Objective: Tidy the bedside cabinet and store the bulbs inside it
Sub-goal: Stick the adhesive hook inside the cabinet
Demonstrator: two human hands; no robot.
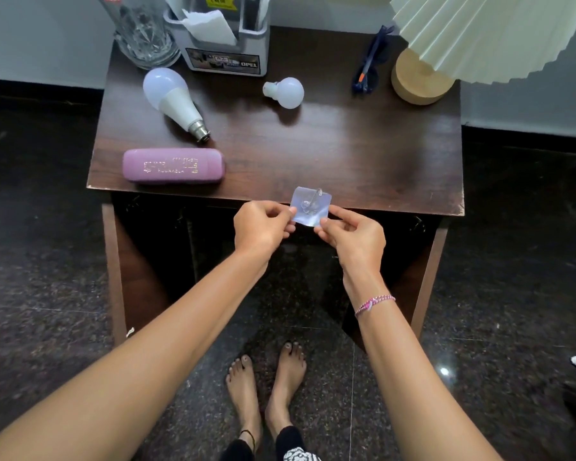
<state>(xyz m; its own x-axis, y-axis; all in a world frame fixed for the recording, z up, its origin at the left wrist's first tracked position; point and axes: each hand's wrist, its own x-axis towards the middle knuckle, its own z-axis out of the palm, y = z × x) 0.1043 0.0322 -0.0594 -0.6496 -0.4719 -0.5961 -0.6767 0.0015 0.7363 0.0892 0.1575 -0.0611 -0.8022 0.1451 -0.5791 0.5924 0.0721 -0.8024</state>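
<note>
Both hands meet just in front of the near edge of the cabinet's surface (330, 154), pinching one small clear square, an adhesive wall hook (311, 206) by the look of it: the left hand (261, 227) has its fingers (285, 217) closed on the square's left edge, and the right hand (351, 236) has its fingers (326, 224) closed on the lower right corner. The square hangs in the air above the front lip, not resting on the wood. Beyond the fingers and to their left lies the large bulb (172, 99), on its side with its metal cap pointing toward the person; straight beyond them lies the small bulb (286, 92), also on its side. Between the large bulb and the left fingers sits a pink glasses case (173, 166). Farther back stand a glass tumbler (143, 34) and a grey organiser (225, 44), and beyond the right fingers lie sunglasses (369, 66) beside the lamp base (418, 81). Judging by this, the task is at an early stage: neither bulb has been stored, the dark space under the top shows nothing clearly, and most clutter remains to be sorted.
</note>
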